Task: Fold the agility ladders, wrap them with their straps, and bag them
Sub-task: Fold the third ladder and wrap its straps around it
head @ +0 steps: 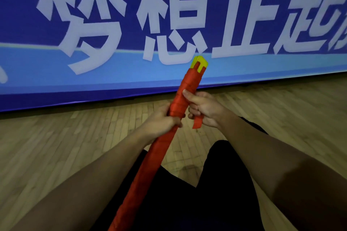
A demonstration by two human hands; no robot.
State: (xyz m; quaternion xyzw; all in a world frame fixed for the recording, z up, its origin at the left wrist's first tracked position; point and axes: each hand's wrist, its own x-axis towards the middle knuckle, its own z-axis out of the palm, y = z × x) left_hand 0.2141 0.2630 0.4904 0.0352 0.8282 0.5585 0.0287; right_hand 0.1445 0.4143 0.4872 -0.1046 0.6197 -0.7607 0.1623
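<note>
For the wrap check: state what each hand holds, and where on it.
The left hand grips the folded ladder bundle round its middle. The right hand pinches the loose end of the red strap beside the bundle.

I am holding the folded ladder (159,148) slanting up and away from my lap, between my legs (216,193), with my left hand (161,120) gripping its middle and my right hand (204,108) just beside, pinching the strap end (197,122). The floor (56,146) is lying beneath, the banner (112,24) standing behind.
</note>
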